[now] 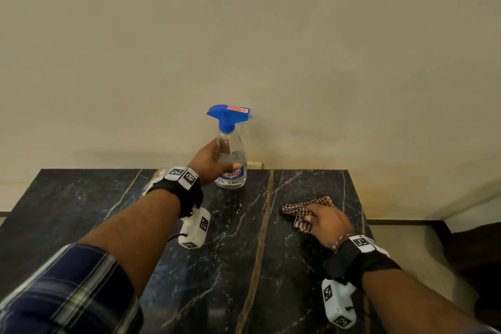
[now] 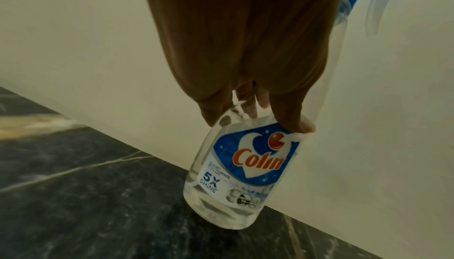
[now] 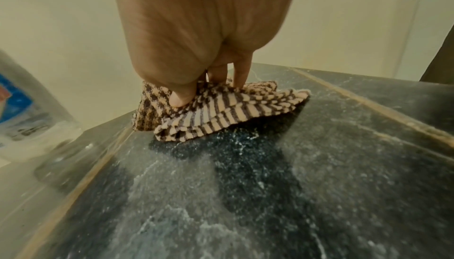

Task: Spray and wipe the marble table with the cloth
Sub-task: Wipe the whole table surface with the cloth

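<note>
A clear spray bottle [image 1: 231,168] with a blue trigger head and a "Colin" label [image 2: 255,158] stands upright at the far edge of the black marble table [image 1: 230,252], close to the wall. My left hand [image 1: 211,163] grips its body, thumb and fingers wrapped round it above the label. A brown checked cloth [image 1: 303,211] lies crumpled on the table to the right. My right hand [image 1: 325,221] pinches the cloth [image 3: 221,111] between thumb and fingers while it rests on the marble.
A plain beige wall [image 1: 244,49] rises directly behind the table. The table's right edge [image 1: 364,225] drops to a lower floor area with a dark skirting. A tan vein [image 1: 260,238] runs front to back across the marble.
</note>
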